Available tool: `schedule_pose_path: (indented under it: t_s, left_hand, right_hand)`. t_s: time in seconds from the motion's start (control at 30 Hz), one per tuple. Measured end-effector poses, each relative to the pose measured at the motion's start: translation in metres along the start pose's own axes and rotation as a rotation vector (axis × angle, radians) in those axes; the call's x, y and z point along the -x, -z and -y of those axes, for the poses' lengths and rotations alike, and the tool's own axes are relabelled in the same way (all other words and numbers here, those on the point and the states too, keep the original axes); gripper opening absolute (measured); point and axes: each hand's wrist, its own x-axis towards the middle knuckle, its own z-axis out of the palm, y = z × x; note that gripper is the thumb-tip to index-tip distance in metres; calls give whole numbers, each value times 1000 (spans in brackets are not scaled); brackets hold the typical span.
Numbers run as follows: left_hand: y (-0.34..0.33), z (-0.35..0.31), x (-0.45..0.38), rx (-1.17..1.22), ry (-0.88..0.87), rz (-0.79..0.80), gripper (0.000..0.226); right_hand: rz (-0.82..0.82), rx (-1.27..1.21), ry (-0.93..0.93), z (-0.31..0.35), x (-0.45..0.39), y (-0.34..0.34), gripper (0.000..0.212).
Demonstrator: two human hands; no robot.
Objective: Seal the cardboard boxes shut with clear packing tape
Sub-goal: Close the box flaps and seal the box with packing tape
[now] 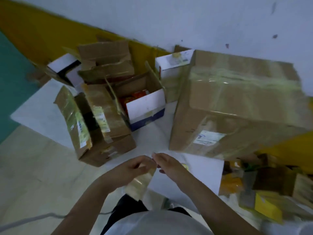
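clear tape strip [141, 183] pinched between left hand [131, 168] and right hand [166, 164].

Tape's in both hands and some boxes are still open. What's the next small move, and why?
Probably carry the tape strip, held by the left hand and right hand, to the brown box just ahead: its top flaps gape, while the large box already looks taped.
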Motion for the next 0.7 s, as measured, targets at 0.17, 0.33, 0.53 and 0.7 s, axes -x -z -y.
schedule_pose_path:
  t_s: [0.17, 0.33, 0.53, 0.7]
  left_hand:
    - [-46, -76, 7, -129, -268, 15, 25]
    - [-85, -138, 8, -116, -382, 148, 23]
    - [-122, -193, 5, -75, -480, 276, 22]
    - [-139, -214, -1, -105, -479, 310, 23]
  right_hand:
    - [-142, -77, 117, 23, 60, 85, 60]
    - [-102, 32, 315, 42, 125, 157, 36]
    - [-48, 163, 492, 53, 175, 218, 18]
    - [-179, 135, 578, 51, 197, 242, 12]
